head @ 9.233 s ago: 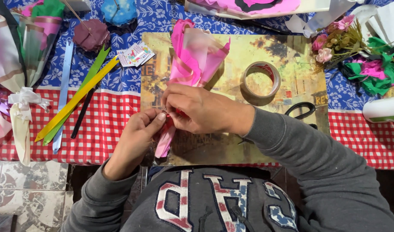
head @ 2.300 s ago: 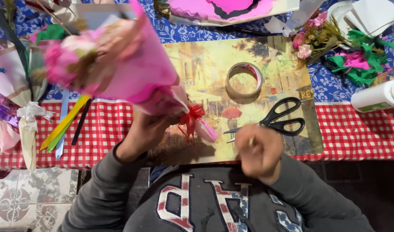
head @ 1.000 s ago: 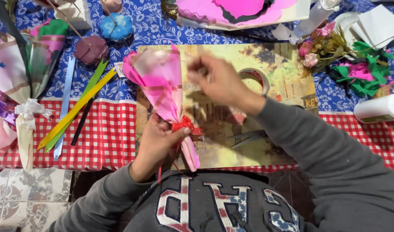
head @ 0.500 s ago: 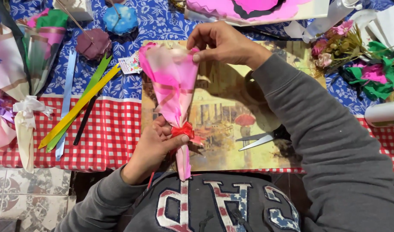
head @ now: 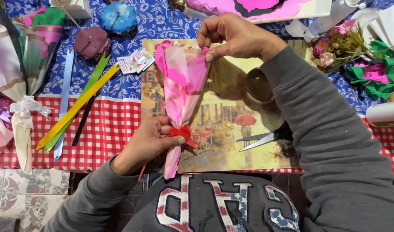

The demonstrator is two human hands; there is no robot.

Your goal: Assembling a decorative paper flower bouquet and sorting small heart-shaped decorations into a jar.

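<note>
Our left hand (head: 147, 144) grips the pink paper cone bouquet (head: 182, 92) at its red bow (head: 182, 132), near the desk's (head: 119, 86) front edge, fingers closed around the narrow stem. Our right hand (head: 235, 36) pinches the cone's top rim. Scissors (head: 259, 138) lie just beside it on the picture mat (head: 222, 111).

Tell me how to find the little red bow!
Look at the yellowish picture placemat on the checked tablecloth. On it lies a pink paper cone bouquet; the left hand pinches its narrow end, where the small red ribbon bow sits, the only red knot.
</note>
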